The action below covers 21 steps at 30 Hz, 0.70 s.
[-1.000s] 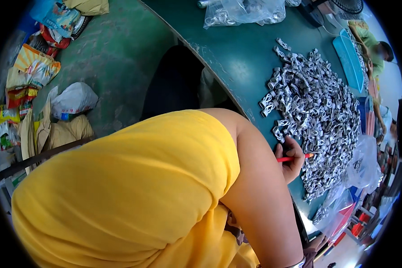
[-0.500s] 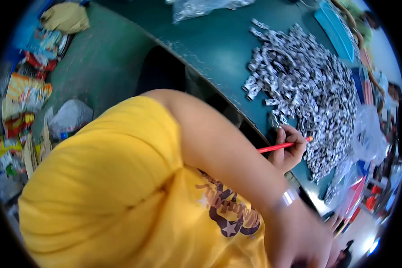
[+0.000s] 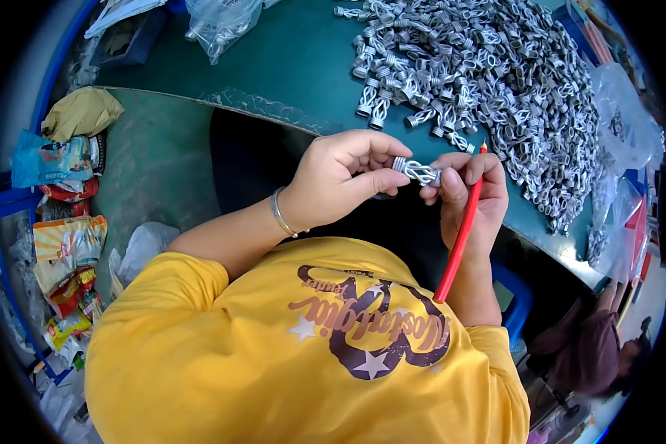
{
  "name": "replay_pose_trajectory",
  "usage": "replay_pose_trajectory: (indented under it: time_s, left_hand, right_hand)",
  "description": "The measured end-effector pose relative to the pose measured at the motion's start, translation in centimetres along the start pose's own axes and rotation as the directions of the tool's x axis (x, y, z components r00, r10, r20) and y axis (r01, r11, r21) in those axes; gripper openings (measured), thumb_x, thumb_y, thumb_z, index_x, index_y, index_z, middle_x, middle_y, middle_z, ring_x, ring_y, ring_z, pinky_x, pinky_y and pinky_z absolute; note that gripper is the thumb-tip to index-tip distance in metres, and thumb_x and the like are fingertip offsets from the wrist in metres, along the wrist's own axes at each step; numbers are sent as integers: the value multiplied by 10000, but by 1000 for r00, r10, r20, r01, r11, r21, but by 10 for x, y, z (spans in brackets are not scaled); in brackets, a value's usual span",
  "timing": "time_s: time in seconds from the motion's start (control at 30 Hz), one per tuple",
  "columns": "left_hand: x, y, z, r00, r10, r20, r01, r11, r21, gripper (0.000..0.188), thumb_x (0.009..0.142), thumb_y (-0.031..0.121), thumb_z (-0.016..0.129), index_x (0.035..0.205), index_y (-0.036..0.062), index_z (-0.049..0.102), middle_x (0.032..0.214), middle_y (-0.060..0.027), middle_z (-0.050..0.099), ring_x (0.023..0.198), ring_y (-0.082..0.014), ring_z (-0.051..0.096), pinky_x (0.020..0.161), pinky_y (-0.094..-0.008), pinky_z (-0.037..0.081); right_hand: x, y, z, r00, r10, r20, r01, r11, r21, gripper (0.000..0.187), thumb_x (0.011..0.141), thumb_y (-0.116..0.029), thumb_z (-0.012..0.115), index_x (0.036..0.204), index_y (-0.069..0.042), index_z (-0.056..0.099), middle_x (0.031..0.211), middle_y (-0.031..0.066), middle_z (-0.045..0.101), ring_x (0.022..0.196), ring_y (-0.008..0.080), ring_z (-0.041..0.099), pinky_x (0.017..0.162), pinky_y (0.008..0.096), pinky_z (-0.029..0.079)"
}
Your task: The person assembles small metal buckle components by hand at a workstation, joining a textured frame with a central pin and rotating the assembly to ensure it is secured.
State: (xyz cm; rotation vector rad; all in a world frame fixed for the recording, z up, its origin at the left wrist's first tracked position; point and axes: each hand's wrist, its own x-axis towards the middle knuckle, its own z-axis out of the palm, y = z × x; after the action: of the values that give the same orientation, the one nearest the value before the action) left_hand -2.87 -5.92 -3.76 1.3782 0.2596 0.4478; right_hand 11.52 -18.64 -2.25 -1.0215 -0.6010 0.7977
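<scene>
Both hands have come together: the left hand (image 3: 340, 181) and right hand (image 3: 470, 194) now pinch one metal piece (image 3: 416, 172), the right also gripping the red pencil (image 3: 459, 235).

table: dark green top (image 3: 274, 66) | floor: green (image 3: 155, 170) | left: blue frame (image 3: 0, 207), snack packets (image 3: 59, 244)

Left hand (image 3: 340, 181) now in view, raised before the chest; earlier out of sight. Both hands now pinch one small metal coil piece (image 3: 416, 172) just off the table's (image 3: 288, 81) near edge. Right hand (image 3: 470, 200), with red pencil (image 3: 459, 233), has left the pile (image 3: 488, 81).
</scene>
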Motion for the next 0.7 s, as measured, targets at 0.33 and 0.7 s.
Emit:
replay_pose_trajectory:
  time_s: [0.33,0.7]
  left_hand:
    - [-1,9,-4,971,240,4,-234,942,240,267,760,-63,709,1018,-44,640,893,-89,638,769,-108,616,649,-203,493]
    - [-15,-4,-4,994,104,-35,-102,993,57,259,799,-90,657,1052,-73,604,898,-135,646,782,-148,648,683,-241,529]
  right_hand:
    - [-6,21,-13,984,-28,177,32,999,-19,274,810,110,628,826,-49,406,991,185,599,891,208,643,747,279,547]
    - [-9,22,-4,877,-433,207,477,836,-271,436,720,79,747,863,-61,360,1013,249,609,813,204,631,701,289,539]
